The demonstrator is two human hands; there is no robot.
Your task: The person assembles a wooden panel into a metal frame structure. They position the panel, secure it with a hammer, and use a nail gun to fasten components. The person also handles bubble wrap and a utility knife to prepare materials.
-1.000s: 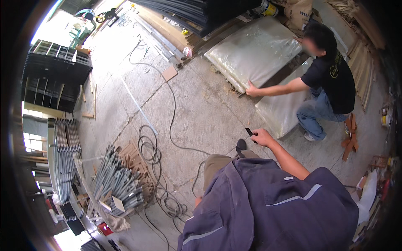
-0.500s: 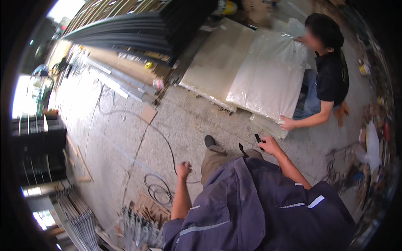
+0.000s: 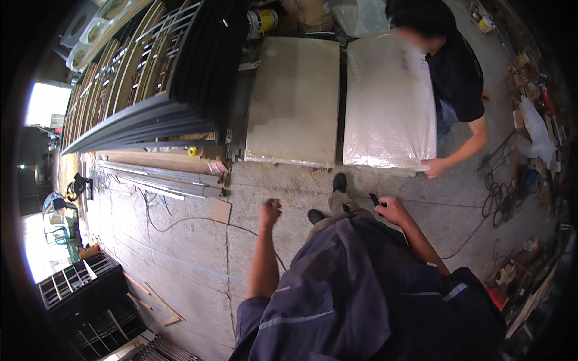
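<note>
My left hand [image 3: 270,212] is closed in a fist with nothing in it, hanging over the concrete floor. My right hand [image 3: 392,209] grips a small black tool [image 3: 374,199], held near my right knee. Just ahead lie two large flat panels: a bare beige panel [image 3: 295,99] on the left and a plastic-wrapped panel [image 3: 388,102] on the right. Another person [image 3: 454,78] in a black shirt crouches at the right, one hand [image 3: 433,168] on the near corner of the wrapped panel.
Stacked dark metal frames [image 3: 174,78] lean at the upper left, long metal profiles [image 3: 159,177] below them. A black cable [image 3: 180,222] trails across the floor. A black crate [image 3: 78,286] sits lower left. Coiled cables [image 3: 500,198] and clutter fill the right side.
The view has swung toward the panels, which are now closer and straight ahead. My left arm has come forward into view. The other person's hand stays at the wrapped panel's corner.
</note>
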